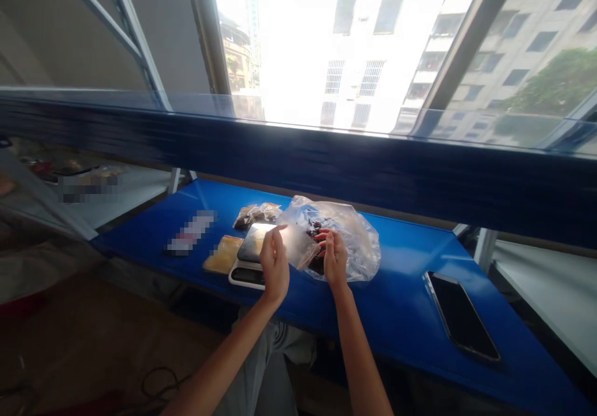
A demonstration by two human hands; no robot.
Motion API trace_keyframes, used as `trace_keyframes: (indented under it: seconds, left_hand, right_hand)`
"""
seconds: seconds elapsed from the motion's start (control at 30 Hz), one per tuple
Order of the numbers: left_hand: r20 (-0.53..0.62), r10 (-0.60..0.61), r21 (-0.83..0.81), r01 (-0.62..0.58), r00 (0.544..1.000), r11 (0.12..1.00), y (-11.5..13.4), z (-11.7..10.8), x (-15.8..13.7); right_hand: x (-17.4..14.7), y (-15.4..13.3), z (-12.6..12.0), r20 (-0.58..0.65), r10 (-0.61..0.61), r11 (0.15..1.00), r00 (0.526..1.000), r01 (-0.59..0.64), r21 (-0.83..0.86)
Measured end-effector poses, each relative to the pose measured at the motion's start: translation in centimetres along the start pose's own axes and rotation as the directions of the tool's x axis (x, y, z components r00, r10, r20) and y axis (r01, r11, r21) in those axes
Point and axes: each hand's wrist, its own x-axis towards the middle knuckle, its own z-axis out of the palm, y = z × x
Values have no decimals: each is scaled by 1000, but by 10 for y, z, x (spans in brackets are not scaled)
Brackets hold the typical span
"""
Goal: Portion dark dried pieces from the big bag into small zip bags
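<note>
A small clear plastic bag [297, 242] is stretched between my two hands, over the front of the bench. The fingers of my left hand [275, 263] are pressed together at its left edge, just in front of a kitchen scale [247, 275]. Close to the bag's right end, my right hand [336, 259] has curled fingers; what they hold is hidden. Behind it lies a large clear plastic bag [364, 242] with dark pieces [316, 224] in it. The scale has a silvery plate and a dark display.
Left of the scale lies a packet with yellowish contents [222, 254]; behind is a packet with dark contents [249, 215]. A phone [461, 316] lies on the right of the blue bench [392, 316]. A blue shelf beam [298, 152] crosses above, before the window.
</note>
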Motion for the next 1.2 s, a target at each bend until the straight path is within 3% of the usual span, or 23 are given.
trace_keyframes:
  seconds: [0.1, 0.2, 0.27, 0.37, 0.43, 0.5, 0.57, 0.63, 0.7, 0.73, 0.8, 0.87, 0.97, 1.03, 1.2]
  left_hand:
    - [-89, -158, -62, 153, 983, 986, -2, -34, -25]
    - [-154, -324, -186, 295, 933, 937, 3, -67, -38]
    - [-138, -423, -273, 376, 896, 885, 11, -86, -42]
    - [12, -606, -397, 560, 795, 727, 23, -108, -46]
    - [148, -697, -401, 687, 701, 606, 26, -120, -51]
    - [277, -701, -299, 752, 658, 588, 26, -130, -55]
    - [439, -598, -81, 693, 671, 717, 25, -141, -58]
    - [570, -478, 160, 481, 668, 862, 27, -150, -58]
    - [575, -402, 292, 280, 712, 914, 33, -158, -54]
    - [529, -372, 311, 234, 762, 921, 36, -161, -51]
    - [442, -286, 260, 184, 850, 948, 44, -166, -46]
    - [436, -161, 168, 96, 885, 981, 52, -170, -44]
    - [452, 73, 72, -118, 889, 990, 59, -174, -43]
    - [423, 164, 65, -210, 891, 976, 62, -176, -42]
    - [407, 170, 74, -218, 898, 973, 65, -185, -35]
  right_hand:
    - [-17, -3, -1, 82, -59, 996, 995, 64, -60]
    - [-38, -18, 3, 181, -127, 985, 975, 146, -95]
    - [-55, -35, 9, 284, -179, 974, 942, 211, -86]
    - [-86, -64, 18, 438, -286, 948, 852, 318, 2]
    - [-109, -82, 21, 453, -311, 947, 836, 310, 80]
    - [-130, -97, 21, 441, -330, 944, 835, 284, 170]
    - [-146, -108, 20, 442, -338, 931, 831, 226, 287]
    - [-156, -115, 21, 433, -288, 936, 854, 157, 315]
    - [-159, -119, 22, 375, -146, 966, 916, 50, 255]
    - [-159, -121, 24, 326, -62, 977, 943, -10, 215]
    - [-157, -126, 28, 231, 61, 981, 971, -100, 164]
    - [-155, -132, 33, 198, 83, 981, 977, -115, 155]
    - [-153, -142, 40, 260, 46, 983, 964, -89, 158]
    - [-153, -146, 41, 296, 36, 986, 955, -83, 147]
    - [-151, -150, 41, 294, 86, 955, 952, -163, 248]
